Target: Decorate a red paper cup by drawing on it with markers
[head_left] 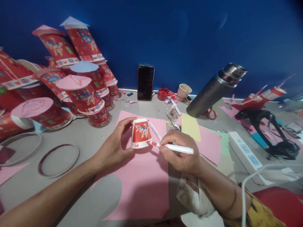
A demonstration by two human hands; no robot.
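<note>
My left hand point(120, 138) grips a red and white paper cup point(141, 133), thumb and fingers closed around its left side. The cup is upside down, its wide white rim low, with small red marks along that band. In my right hand point(181, 148) is a white marker pen point(178, 148), its red tip end touching or very near the cup's lower right rim. A second white pen point(154, 130) lies just right of the cup. Beneath both hands spreads a pink sheet of paper point(144, 183) with a rounded piece cut out at its lower left.
Stacked red paper cups with paper cone tops point(79, 91) crowd the left. Two rings point(59, 160) lie nearer me. A phone point(145, 82) leans on the blue wall. Scissors point(174, 122), a dark thermos flask point(213, 91), a power strip point(246, 153) and a black headset-like frame point(267, 132) are rightward.
</note>
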